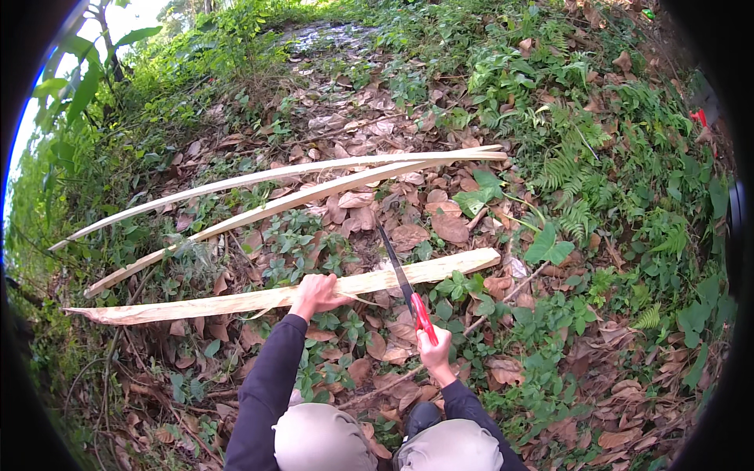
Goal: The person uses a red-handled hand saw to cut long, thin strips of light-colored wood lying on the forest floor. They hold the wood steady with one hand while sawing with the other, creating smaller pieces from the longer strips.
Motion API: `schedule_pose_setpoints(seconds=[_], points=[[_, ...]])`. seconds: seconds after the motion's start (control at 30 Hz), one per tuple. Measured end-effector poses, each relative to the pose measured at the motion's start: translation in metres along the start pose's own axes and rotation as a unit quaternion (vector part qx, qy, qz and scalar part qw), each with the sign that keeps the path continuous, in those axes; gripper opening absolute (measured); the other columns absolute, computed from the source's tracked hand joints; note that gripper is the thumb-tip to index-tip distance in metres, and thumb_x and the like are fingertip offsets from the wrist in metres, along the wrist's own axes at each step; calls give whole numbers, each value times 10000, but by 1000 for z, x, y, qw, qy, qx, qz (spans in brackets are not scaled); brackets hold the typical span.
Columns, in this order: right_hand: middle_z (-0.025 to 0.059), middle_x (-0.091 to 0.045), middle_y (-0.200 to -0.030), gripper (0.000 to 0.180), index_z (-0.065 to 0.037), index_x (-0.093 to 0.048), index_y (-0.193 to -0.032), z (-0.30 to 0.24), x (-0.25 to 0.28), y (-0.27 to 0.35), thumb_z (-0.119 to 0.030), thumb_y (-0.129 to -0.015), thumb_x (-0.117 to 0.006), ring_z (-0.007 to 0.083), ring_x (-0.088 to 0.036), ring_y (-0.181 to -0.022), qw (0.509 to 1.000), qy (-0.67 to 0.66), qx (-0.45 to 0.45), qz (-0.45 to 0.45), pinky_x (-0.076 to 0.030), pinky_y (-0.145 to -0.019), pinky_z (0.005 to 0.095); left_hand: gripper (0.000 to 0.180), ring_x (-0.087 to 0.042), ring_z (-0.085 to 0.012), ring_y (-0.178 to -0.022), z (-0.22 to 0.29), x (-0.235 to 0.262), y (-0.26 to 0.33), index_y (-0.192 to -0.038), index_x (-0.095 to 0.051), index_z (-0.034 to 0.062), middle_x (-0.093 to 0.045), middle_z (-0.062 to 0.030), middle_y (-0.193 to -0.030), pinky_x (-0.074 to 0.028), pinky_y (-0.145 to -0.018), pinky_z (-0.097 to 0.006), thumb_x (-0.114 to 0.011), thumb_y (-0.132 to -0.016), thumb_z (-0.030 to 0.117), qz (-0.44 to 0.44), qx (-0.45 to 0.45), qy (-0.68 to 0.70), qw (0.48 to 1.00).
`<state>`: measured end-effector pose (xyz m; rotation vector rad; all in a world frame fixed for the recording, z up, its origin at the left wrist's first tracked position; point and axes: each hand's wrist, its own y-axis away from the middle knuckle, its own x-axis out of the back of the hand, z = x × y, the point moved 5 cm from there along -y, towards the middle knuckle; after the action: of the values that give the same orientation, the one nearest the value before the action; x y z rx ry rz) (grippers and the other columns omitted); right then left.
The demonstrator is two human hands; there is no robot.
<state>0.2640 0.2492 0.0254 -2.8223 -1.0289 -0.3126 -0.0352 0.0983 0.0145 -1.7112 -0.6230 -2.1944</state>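
A long, pale, rough-cut wooden plank lies across the leaves in front of my knees. My left hand grips it near its middle, fingers wrapped over the far edge. A thin curl of wood hangs at the near edge beside that hand. In my right hand is a hand saw, held by its red handle. Its narrow dark blade crosses the plank to the right of my left hand and points away from me. Whether the teeth bite into the wood is too small to tell.
Two longer, narrow wooden strips lie beyond the plank, meeting at their right ends. Dry brown leaves, low green plants and ferns cover the ground. A thin stick lies to the right. A red object shows at the far right.
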Motion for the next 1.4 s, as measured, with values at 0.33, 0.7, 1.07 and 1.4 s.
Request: schedule_pose_setpoints(seconds=[0.33, 0.7, 1.07, 1.4], points=[[138, -529, -534, 213, 20, -589, -677, -5, -24, -31, -104, -838, -652, 223, -514, -455, 1000, 16, -13, 4, -375, -492, 386, 578, -703, -344, -713, -3, -2, -5, -850, -692, 42, -697, -169, -724, -547, -680, -456, -695, -770, 615, -5, 47, -9, 999], [106, -501, -510, 204, 6, -579, -664, -26, 44, 75, -99, -817, -664, 184, -512, -436, 998, 44, -46, -23, -375, -463, 365, 432, -693, -368, -670, -22, -9, -24, -723, -710, 57, -678, -177, -667, -544, -633, -472, -706, -740, 488, 36, 38, -3, 999], [131, -518, -523, 209, 30, -585, -675, -44, 11, -1, -93, -832, -646, 205, -538, -457, 999, -27, -44, -13, -372, -478, 379, 472, -701, -385, -719, 13, 20, -1, -782, -725, 50, -697, -212, -730, -547, -675, -476, -676, -742, 518, -20, 49, 15, 998], [79, -504, -503, 198, 16, -576, -674, -20, 24, 32, -72, -843, -628, 150, -499, -442, 998, -39, -51, -12, -358, -462, 358, 384, -711, -378, -778, 27, 3, 3, -837, -745, 47, -714, -220, -798, -558, -730, -469, -655, -733, 406, -51, 49, 13, 997]])
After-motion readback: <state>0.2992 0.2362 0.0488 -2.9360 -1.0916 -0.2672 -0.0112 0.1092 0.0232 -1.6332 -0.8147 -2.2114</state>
